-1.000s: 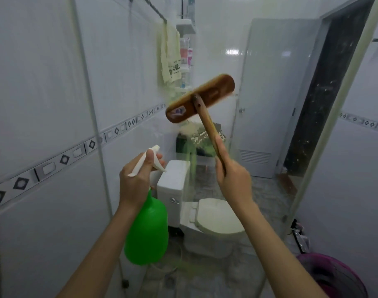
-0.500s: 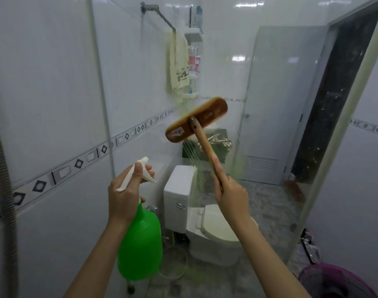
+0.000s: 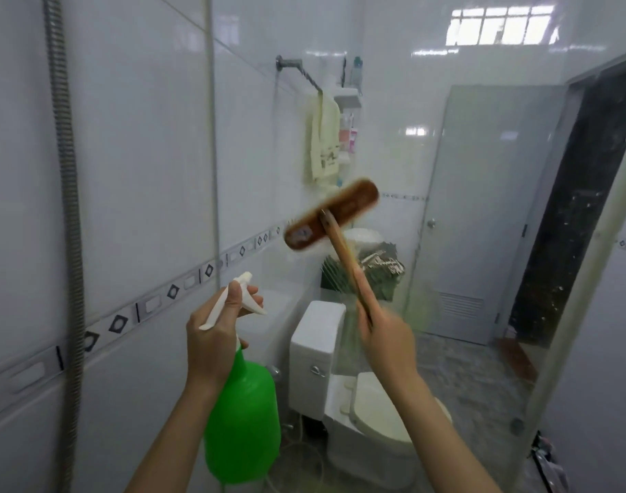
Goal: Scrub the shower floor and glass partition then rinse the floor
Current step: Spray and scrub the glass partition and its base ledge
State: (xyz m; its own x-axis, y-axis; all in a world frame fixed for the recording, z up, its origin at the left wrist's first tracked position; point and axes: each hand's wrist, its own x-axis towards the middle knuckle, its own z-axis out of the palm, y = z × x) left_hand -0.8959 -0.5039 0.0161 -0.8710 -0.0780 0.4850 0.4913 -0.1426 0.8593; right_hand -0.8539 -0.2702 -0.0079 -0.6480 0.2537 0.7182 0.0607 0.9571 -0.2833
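Brush [image 3: 331, 215] shifted slightly lower on glass partition [image 3: 393, 101], head slanting up-right above the right hand [image 3: 386, 343], whose fingers gripped its handle; left hand [image 3: 215, 336] fingers clasped spray bottle [image 3: 242, 418].

white tiled walls [image 3: 133, 137], diamond border strip [image 3: 172, 291], white toilet [image 3: 318, 350], grey door [image 3: 489, 208], hanging towel [image 3: 324, 137]

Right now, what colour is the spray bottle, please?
The spray bottle is bright green; head view.
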